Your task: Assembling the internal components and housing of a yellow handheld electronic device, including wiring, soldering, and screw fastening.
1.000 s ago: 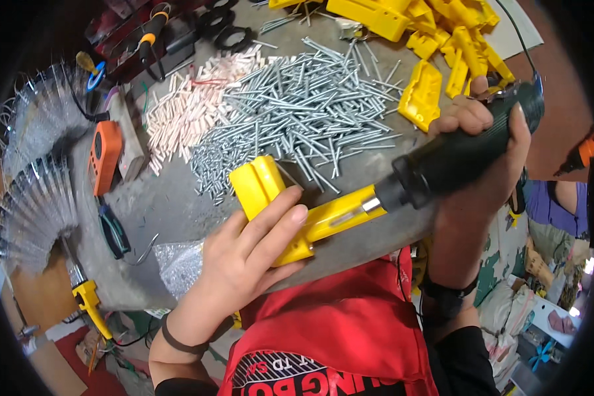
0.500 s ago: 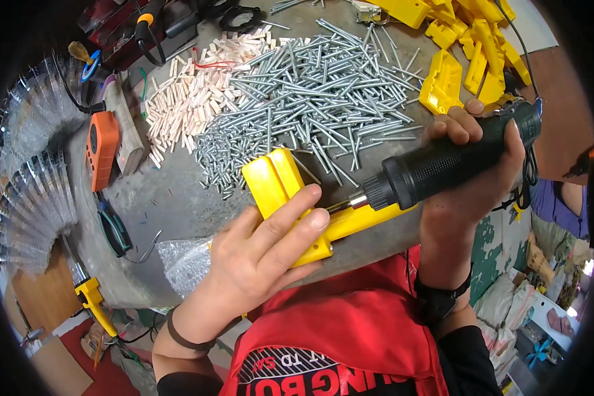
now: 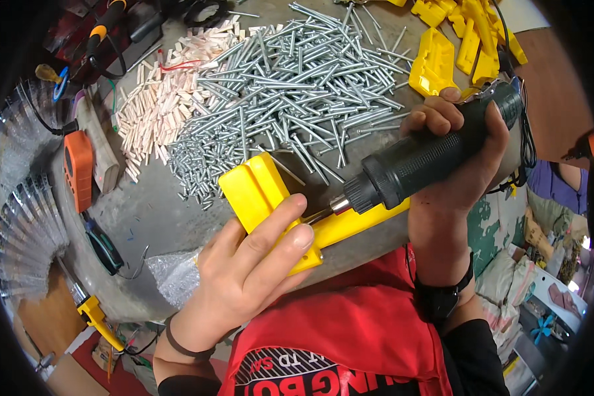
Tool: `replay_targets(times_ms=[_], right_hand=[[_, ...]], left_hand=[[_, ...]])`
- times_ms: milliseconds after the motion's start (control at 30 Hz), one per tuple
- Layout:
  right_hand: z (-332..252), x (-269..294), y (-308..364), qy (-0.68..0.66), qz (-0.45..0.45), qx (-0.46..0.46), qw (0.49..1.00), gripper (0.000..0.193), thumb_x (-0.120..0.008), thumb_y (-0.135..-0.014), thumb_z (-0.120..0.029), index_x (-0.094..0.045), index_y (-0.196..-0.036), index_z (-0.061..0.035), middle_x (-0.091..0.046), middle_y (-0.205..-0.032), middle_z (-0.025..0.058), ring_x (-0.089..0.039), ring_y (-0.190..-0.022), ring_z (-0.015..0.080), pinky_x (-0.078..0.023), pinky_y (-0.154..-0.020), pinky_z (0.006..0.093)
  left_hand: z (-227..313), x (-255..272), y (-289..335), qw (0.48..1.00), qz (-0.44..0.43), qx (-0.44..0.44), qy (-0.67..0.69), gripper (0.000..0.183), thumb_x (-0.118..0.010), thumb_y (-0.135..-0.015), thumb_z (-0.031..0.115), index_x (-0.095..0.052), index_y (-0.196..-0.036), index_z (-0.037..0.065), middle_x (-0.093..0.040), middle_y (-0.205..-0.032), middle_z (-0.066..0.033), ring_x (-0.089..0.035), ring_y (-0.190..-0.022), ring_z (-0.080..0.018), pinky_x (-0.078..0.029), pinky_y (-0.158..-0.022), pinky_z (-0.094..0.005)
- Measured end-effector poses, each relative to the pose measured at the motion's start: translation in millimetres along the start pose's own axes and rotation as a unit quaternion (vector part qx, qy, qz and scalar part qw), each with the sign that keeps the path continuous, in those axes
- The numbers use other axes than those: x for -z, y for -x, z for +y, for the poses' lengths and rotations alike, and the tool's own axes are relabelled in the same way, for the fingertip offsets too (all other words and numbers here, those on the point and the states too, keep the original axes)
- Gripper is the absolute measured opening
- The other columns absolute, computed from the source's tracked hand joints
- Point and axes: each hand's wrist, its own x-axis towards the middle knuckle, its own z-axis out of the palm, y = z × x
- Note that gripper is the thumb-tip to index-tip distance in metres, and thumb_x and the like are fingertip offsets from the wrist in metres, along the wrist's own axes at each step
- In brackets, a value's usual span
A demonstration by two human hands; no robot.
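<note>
My left hand (image 3: 247,274) grips a yellow plastic bracket (image 3: 264,191) near the table's front edge, fingers laid across its flat arm. My right hand (image 3: 452,158) is wrapped around a black electric screwdriver (image 3: 419,162), held slanting down to the left. Its metal tip (image 3: 330,208) meets the yellow bracket just beside my left fingertips. A black cord (image 3: 525,132) hangs from the tool's rear end.
A big heap of long silver screws (image 3: 297,92) covers the round grey table (image 3: 145,211). Pale plastic plugs (image 3: 162,105) lie left of it, more yellow brackets (image 3: 455,39) at the back right. An orange tool (image 3: 79,168), screwdrivers and a clear plastic bag (image 3: 175,277) sit at the left.
Both hands with the bracket and the electric screwdriver stay together; the view has shifted slightly, and the bracket sits a little lower and more central now.
</note>
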Motion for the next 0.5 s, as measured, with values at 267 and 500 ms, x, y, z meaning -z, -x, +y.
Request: replay_targets(times_ms=[267, 500], right_hand=[[5.7, -14.4, 2.3, 0.062, 0.029, 0.030, 0.997, 0.042, -0.059, -0.092, -0.038, -0.046, -0.109, -0.0016, -0.049, -0.080, 0.0003, -0.055, -0.075, 0.0131, -0.049, -0.087, 0.0330], [5.9, -11.5, 0.6, 0.050, -0.037, 0.036, 0.997, 0.039, -0.057, -0.093, -0.033, -0.044, -0.110, 0.0002, -0.048, -0.081, 0.0011, -0.053, -0.076, 0.0129, -0.047, -0.086, 0.0313]], left_hand=[[-4.2, -6.0, 1.6, 1.000, 0.008, -0.005, 0.005, 0.114, -0.092, -0.062, 0.017, -0.023, -0.153, 0.014, -0.062, -0.123, -0.0234, -0.068, -0.097, -0.0400, -0.057, -0.077, -0.0424], [-5.3, -5.9, -0.8, 0.997, 0.070, -0.008, 0.007, 0.077, -0.083, -0.065, 0.017, -0.053, -0.136, 0.011, -0.064, -0.128, -0.0117, -0.062, -0.074, -0.0242, -0.053, -0.061, -0.0290]])
